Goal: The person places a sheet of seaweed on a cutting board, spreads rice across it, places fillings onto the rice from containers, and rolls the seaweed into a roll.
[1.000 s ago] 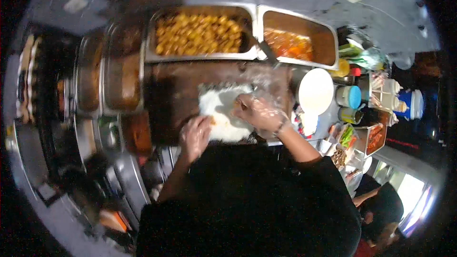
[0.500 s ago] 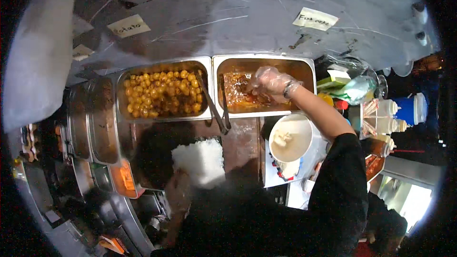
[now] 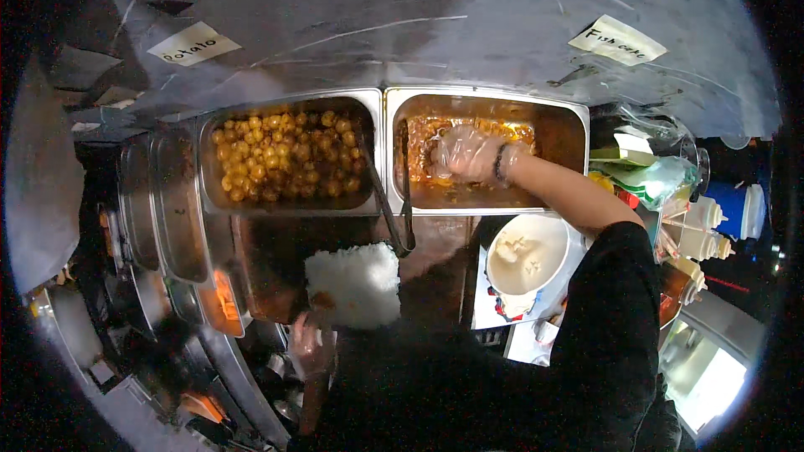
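My right hand (image 3: pixel 473 155), in a clear plastic glove with a dark bracelet at the wrist, reaches into a steel pan (image 3: pixel 578 151) of reddish-brown food in oily sauce (image 3: pixel 512 130). Its fingers curl down into the food, and whatever is between them is hidden. Low in the view, my left hand (image 3: pixel 311 346) is dim and partly gloved, at the near left corner of a white block of rice (image 3: pixel 356 283). A small brown patch marks the rice near that corner. Whether those fingers grip anything is too dark to tell.
Left of the sauce pan, another steel pan (image 3: pixel 203 163) holds small round glazed potatoes (image 3: pixel 285 155). Black tongs (image 3: pixel 387 209) lean over the pans' front rims. A white tub (image 3: pixel 528 255) stands under my right forearm. Squeeze bottles (image 3: pixel 705 213) are at far right.
My right hand has shifted slightly left and lower within the pan, its fingers more bunched. The view has turned a little. A brown patch now shows on the rice, and my left hand sits slightly lower.
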Motion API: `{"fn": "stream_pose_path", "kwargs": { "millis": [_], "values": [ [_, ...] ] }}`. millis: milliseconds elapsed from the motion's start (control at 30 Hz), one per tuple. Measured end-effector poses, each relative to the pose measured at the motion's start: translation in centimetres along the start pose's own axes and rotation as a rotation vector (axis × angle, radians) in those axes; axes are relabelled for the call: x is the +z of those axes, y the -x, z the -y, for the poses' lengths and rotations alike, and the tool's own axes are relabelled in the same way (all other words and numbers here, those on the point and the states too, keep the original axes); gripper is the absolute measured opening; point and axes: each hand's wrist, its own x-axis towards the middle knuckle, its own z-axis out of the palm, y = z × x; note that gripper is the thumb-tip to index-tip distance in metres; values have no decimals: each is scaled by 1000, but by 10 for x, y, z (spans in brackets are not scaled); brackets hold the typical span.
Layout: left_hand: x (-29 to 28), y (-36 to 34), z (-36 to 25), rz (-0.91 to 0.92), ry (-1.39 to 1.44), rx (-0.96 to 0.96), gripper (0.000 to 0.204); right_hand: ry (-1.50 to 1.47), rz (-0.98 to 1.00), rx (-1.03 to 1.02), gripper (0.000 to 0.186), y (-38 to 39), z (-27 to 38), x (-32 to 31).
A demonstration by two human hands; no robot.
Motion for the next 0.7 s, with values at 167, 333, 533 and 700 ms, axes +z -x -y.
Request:
{"fn": "stream_pose_path", "kwargs": {
  "millis": [167, 333, 533, 700],
  "values": [
    [-29, -11, -68, -177, 98, 229, 27, 67, -217, -167, 35, -4, -14, 26],
    [-18, 0, -32, -92, 294, -45, 28, 65, -94, -114, 14, 2, 14, -19],
    [-32, 5, -74, -260, 33, 214, 29, 58, -104, -113, 24, 5, 4, -2],
    [0, 17, -19, -172, 316, -8, 30, 49, -19, -42, 25, 0, 16, -12]
  ]
}}
